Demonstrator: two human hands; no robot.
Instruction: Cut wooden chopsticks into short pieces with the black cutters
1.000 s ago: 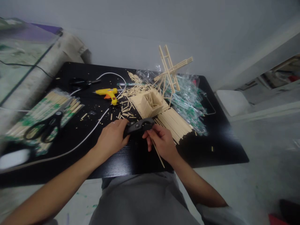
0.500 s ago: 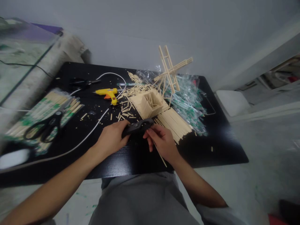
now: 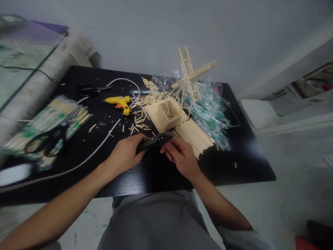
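Observation:
My left hand (image 3: pixel 125 152) is closed around a black cutting plier (image 3: pixel 154 140) near the front of the black table (image 3: pixel 234 152). My right hand (image 3: pixel 180 154) pinches a thin wooden stick right at the plier's jaws; the stick is mostly hidden under the fingers. Just beyond the hands stand a small box built of sticks (image 3: pixel 166 113) and a flat panel of sticks (image 3: pixel 194 135). A tall stick frame (image 3: pixel 189 74) rises behind the box.
A yellow glue gun (image 3: pixel 119 101) with a white cord (image 3: pixel 104 139) lies left of the box amid cut stick bits. Black scissors (image 3: pixel 49 139) rest on packs of sticks (image 3: pixel 47 119) at left. Clear green-printed wrappers (image 3: pixel 212 111) pile at right.
The long stick that stuck out below my right hand is no longer visible there; the hand has shifted slightly up toward the plier. The view tilted a little.

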